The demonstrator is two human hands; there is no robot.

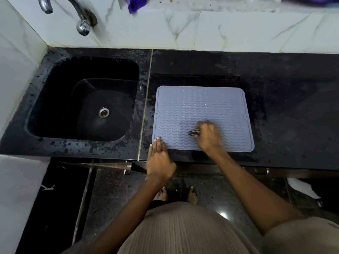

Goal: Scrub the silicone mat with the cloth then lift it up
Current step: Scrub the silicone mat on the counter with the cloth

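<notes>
A grey silicone mat with a wavy ribbed surface lies flat on the black counter, right of the sink. My right hand rests on the mat's near middle and grips a small dark cloth that is pressed to the ribs; most of the cloth is hidden under the fingers. My left hand lies flat with straight fingers, its fingertips pressing the mat's near left corner.
A black sink with a steel drain is set in the counter at left, under a chrome tap. White marble wall tiles run behind. A purple cloth hangs at the top. The counter's front edge runs just below the mat.
</notes>
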